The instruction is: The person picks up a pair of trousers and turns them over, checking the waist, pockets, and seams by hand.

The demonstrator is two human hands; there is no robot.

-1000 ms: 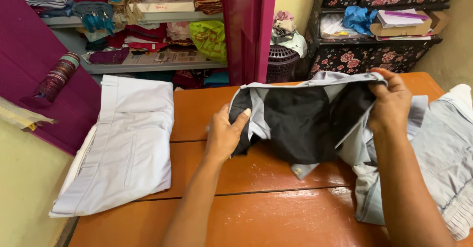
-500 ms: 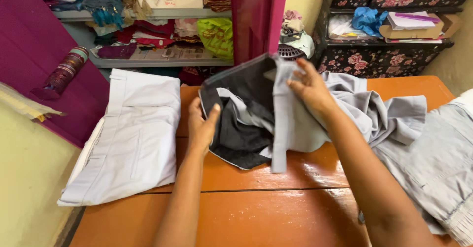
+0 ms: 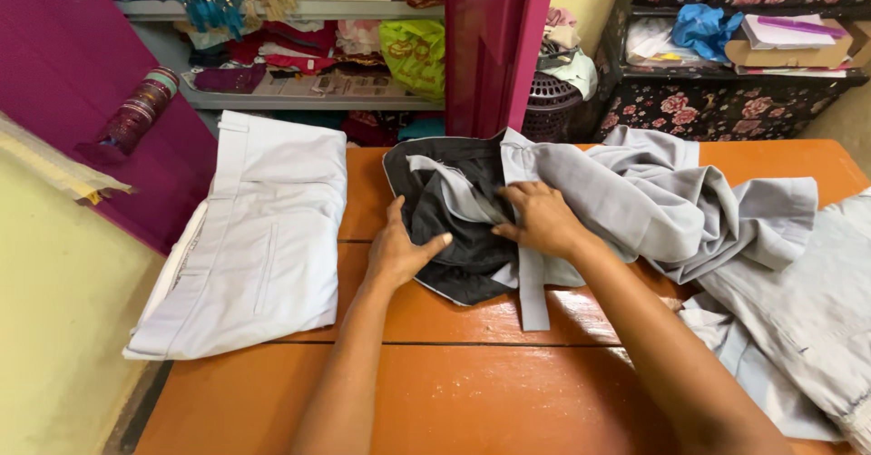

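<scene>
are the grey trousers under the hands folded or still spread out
Not folded. The grey trousers lie rumpled on the orange table, dark lining showing, left hand and right hand pressing on them.

Both bare forearms reach forward from the bottom edge and converge toward the middle, the left one running nearly straight up, the right one slanting in from the lower right. The left hand (image 3: 399, 251) lies palm down with fingers together and the thumb spread out to the right. The right hand (image 3: 542, 219) lies just beside it, palm down, wrist slightly bent, fingers extended leftward and pressed flat, not curled.
</scene>
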